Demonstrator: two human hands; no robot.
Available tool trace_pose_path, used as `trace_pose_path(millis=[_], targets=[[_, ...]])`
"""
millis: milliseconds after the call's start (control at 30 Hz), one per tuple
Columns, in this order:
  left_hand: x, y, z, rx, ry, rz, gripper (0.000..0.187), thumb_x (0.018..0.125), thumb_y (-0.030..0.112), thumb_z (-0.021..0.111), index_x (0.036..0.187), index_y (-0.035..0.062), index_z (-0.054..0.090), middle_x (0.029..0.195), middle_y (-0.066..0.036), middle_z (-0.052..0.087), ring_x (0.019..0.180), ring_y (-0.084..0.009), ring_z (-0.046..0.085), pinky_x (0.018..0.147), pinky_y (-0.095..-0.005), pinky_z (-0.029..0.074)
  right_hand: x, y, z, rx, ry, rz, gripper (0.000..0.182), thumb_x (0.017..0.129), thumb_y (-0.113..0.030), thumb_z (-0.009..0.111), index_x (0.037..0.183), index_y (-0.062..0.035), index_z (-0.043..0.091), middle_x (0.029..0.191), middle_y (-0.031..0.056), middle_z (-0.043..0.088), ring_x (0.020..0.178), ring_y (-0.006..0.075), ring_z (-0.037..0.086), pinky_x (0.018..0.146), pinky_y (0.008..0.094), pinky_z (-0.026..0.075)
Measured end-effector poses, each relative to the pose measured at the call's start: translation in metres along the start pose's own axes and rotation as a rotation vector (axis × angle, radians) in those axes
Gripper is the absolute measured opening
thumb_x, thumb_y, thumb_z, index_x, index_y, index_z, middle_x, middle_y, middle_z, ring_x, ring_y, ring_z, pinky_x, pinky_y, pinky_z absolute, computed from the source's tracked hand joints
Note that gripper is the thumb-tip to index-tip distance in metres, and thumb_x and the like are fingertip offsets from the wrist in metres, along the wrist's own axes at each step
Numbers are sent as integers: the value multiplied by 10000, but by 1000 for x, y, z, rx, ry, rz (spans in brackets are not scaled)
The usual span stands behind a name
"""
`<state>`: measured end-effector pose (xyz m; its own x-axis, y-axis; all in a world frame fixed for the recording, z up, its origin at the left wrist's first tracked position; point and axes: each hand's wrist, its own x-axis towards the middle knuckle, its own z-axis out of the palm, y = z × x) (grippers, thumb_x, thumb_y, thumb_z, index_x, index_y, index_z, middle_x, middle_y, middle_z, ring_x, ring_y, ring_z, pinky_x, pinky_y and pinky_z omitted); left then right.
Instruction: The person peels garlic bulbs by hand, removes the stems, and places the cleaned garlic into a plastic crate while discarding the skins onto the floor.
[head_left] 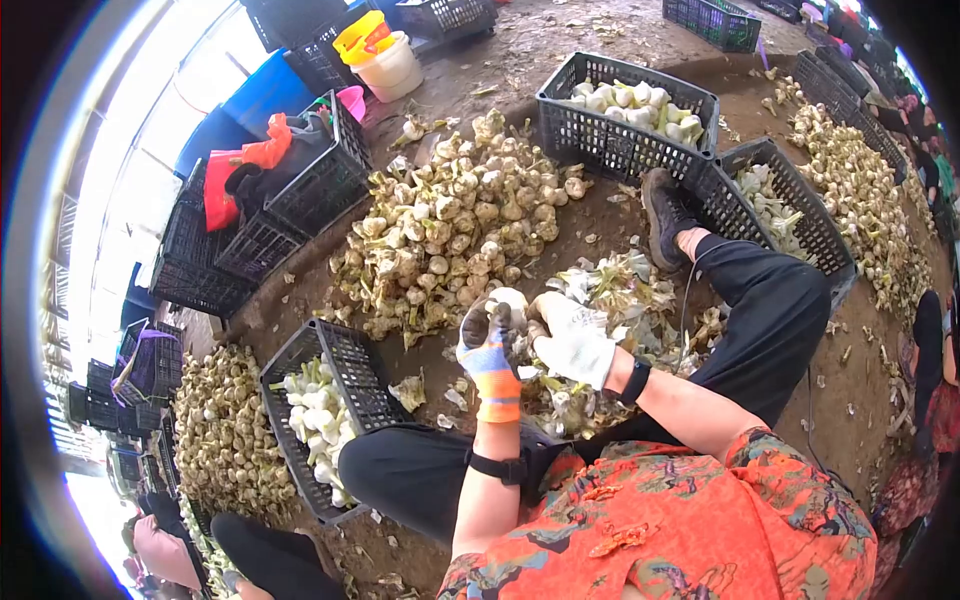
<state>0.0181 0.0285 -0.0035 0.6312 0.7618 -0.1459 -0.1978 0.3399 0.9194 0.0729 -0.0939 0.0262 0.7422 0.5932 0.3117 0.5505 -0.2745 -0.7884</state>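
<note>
My left hand point(488, 350), in an orange and grey glove with dark fingers, is closed around a whitish garlic bulb point(508, 297). Close beside it, my right hand point(573, 341) wears a white glove with its fingers curled in a pinch; what lies between them is hidden. Beneath both hands is a heap of loose garlic skins and leaves point(620, 285). A large pile of unpeeled garlic point(455, 225) lies on the ground just beyond them.
Black crates of cleaned garlic stand at my left knee point(350, 375), ahead point(610, 140) and beside my right leg point(835, 235). Stacked crates point(315, 185) and a white bucket point(390, 72) are at the upper left. More garlic piles and other people flank both sides.
</note>
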Motion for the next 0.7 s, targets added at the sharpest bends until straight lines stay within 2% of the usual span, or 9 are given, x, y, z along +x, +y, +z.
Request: trace_pose_path(millis=[133,200,267,333,400,467,533,633,700], targets=[[6,-5,-17,-325,-117,17,242,857,95,652,1070,12,571,1037,-101,638,861,-168,635,733,-308,568,24,43,6,-244,87,123,144,726,-127,570,822,-21,565,815,213,593,795,389,582,712,457,466],[8,10,-19,-515,-281,-59,224,907,213,585,1065,60,543,1086,-152,619,956,-300,632,790,-438,572,29,78,-2,-357,1,294,128,750,-123,549,813,-17,584,816,217,612,810,387,596,734,437,477],[10,11,-23,-681,-165,-84,285,915,255,552,1110,48,550,1125,-202,596,1055,-383,578,853,-514,539,20,105,-9,-273,-233,307,184,771,-137,531,872,-6,611,850,226,629,841,384,609,763,423,484],[17,14,-37,-852,-106,-169,297,900,257,567,1116,53,554,1137,-208,589,1074,-389,565,859,-532,531,4,147,5,-510,-532,352,287,776,-124,504,1023,-68,639,932,205,648,879,369,617,802,414,485],[34,14,-68,-942,-139,-115,323,870,280,598,1103,59,565,1135,-208,590,1081,-394,558,872,-543,523,-5,175,29,-507,-509,342,302,773,-113,487,1032,-85,640,926,200,651,859,374,619,795,417,488],[49,31,-105,-1093,37,-67,326,882,268,589,1071,3,564,1108,-212,598,1075,-405,556,885,-529,522,16,158,47,-217,-424,440,285,775,-167,527,1013,-52,634,976,225,633,918,371,602,826,416,475],[66,49,-145,-1018,319,268,482,862,285,623,1164,-69,497,1172,-263,548,1114,-419,523,916,-505,512,37,173,91,-241,-326,348,282,778,-184,548,1021,-64,629,983,204,627,955,360,586,836,411,465],[51,77,-155,-1105,59,259,850,804,422,657,1353,-104,276,1320,-334,386,1211,-424,437,941,-476,501,77,167,148,-301,-352,180,291,792,-159,530,1057,-66,606,955,190,606,924,356,586,817,416,468],[54,68,-142,-896,194,204,717,826,465,609,1241,-80,396,1175,-314,515,1045,-402,560,862,-468,534,95,144,170,-333,-454,165,293,782,-128,524,1062,-83,598,968,197,602,932,355,590,799,419,480]])
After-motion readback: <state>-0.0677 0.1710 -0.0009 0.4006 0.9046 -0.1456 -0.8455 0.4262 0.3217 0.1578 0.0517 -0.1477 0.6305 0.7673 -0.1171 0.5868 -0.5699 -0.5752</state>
